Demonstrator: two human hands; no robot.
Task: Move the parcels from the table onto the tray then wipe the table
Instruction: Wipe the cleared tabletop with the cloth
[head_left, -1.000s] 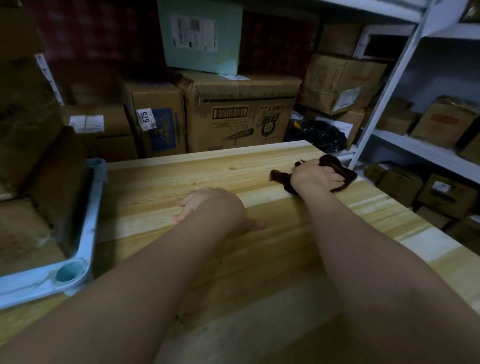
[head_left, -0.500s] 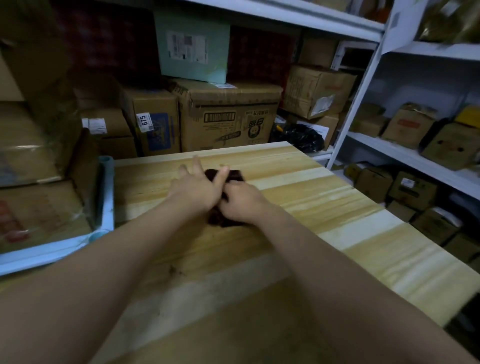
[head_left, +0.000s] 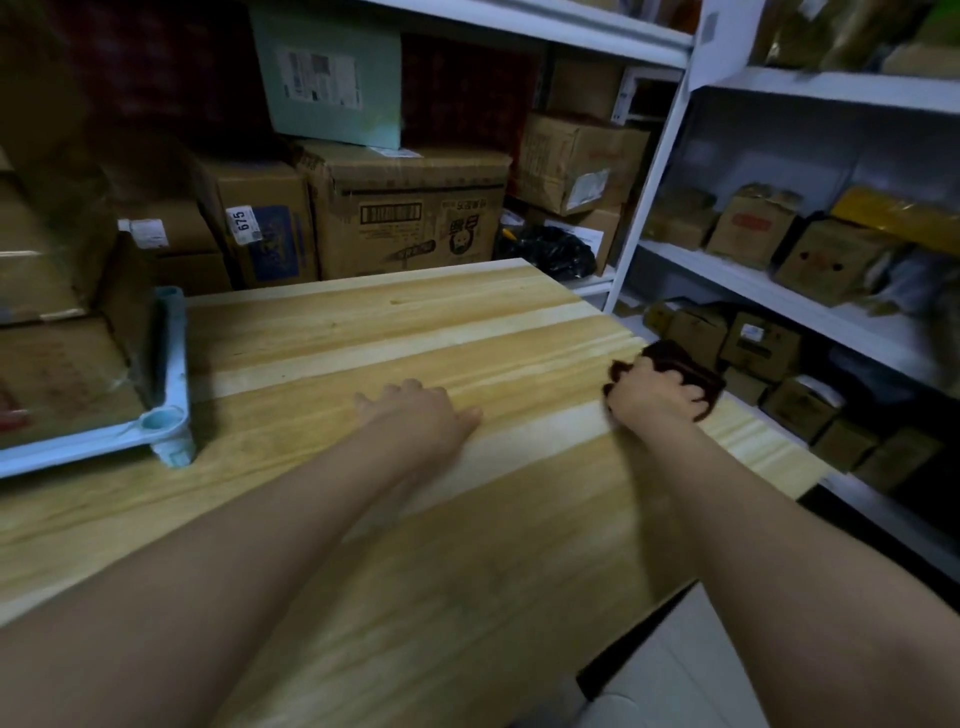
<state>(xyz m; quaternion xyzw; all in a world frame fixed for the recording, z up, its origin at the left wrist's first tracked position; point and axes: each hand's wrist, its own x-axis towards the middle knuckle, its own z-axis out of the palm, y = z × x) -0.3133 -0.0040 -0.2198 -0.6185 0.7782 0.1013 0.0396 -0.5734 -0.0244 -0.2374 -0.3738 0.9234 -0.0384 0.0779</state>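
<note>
the right hand (head_left: 655, 399) is curled over a dark brown cloth (head_left: 680, 366), fingers bent and pressing it flat against the table (head_left: 395, 332), with folds of the cloth showing past the knuckles on the far and right sides. it sits close to the table's right edge, so almost no wood is left to the right of it; the unwiped run, as i judge it, lies to the left and towards the far edge. the left hand (head_left: 415, 410) lies palm down and loosely spread on the wood near the middle, empty, apparently bracing, well apart from the cloth hand and directly in the line a leftward stroke would take

outward from there, the table's boards run across the view from left to right, and that is its long axis, so a sweep from the right hand would follow the grain. beyond the left hand, at the table's left end, stands the pale blue tray (head_left: 174, 358), its corner post resting on the wood, and the parcels (head_left: 57, 374) are already inside it, wrapped brown boxes stacked against its rim. no parcel is left on the bare wood that i can see, so the moving looks done and the wiping is the step in hand

the right hand is the one with the cloth, so the next stroke turns on it coming back leftward
</note>
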